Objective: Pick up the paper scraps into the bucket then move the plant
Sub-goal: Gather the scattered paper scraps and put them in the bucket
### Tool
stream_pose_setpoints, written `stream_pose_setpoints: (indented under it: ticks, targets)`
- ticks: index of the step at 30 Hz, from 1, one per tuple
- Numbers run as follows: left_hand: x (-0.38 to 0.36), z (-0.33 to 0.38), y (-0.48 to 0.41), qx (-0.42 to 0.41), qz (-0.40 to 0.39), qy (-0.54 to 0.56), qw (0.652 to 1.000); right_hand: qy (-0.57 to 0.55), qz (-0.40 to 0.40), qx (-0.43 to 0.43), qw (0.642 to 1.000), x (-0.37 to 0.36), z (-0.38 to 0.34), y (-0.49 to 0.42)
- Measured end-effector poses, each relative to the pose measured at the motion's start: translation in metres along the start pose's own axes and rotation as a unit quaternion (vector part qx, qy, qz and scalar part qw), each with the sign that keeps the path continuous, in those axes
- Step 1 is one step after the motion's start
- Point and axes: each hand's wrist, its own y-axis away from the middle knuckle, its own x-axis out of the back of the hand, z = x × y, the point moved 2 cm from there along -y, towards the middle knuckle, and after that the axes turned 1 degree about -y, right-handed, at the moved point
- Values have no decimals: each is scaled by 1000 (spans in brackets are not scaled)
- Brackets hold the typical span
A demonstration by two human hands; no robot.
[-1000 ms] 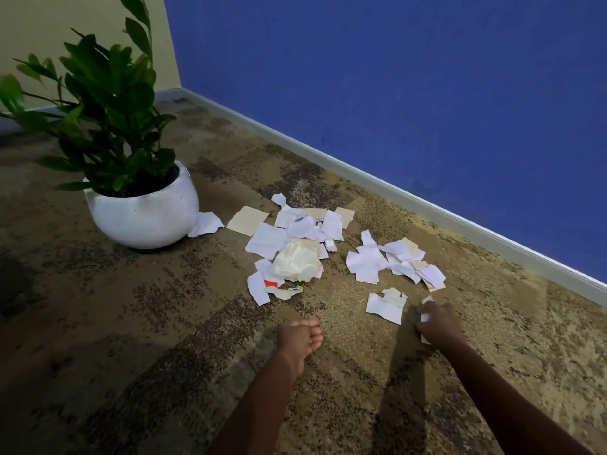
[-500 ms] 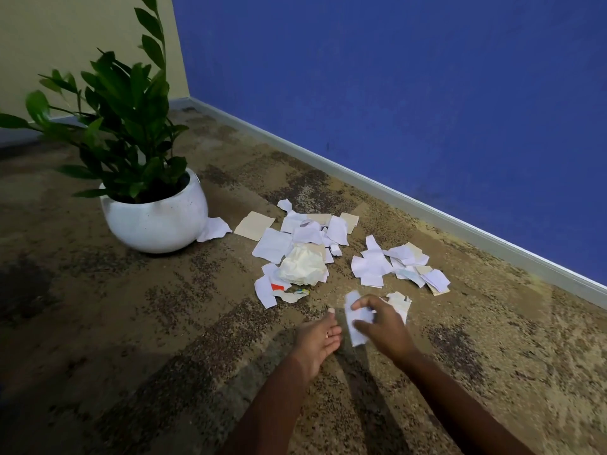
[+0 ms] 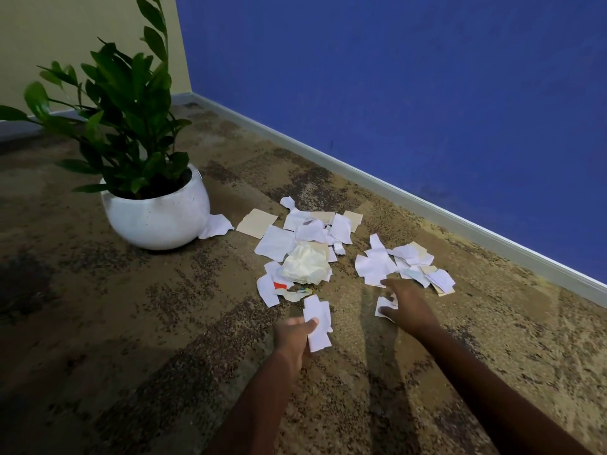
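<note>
As left hand [image 3: 293,336] pinches — white torn scrap [image 3: 318,323].

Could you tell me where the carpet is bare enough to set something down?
Bare carpet lies left of the left hand, in front of the plant pot, and right of the right hand toward the baseboard. Scraps crowd the middle.

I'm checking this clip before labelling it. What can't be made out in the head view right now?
- Bucket: none in the head view, so its place is unknown.
- Scrap under the right hand: mostly covered by the fingers; whether it is gripped is unclear.
- Scrap beside the white pot: its near end is hidden behind the pot.
- Print on the scrap in the left hand: too small.
</note>
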Motion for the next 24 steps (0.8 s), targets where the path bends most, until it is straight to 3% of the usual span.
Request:
stream_pose_setpoints:
  ticks: [2,5,10,15,21,24]
  targets:
    - [4,2,-2,-3,1,10,1000,59,-48,-45,996,-5,16,-5]
    - [9,4,-3,-10,-4,25,1000,53,-109,-106,987,-16,26,-3]
    - [17,12,-6,-14,7,5,1000,-3,-53,-110,992,-20,14,-1]
    - [24,21,-1,-18,5,-9,1000,-117,-65,-130,982,-19,-13,9]
    - [41,47,19,-30,2,6,1000,-295,-78,-74,949,-2,-89,20]
    - [60,67,32,-50,11,12,999,-298,-86,-12,950,11,-136,25]
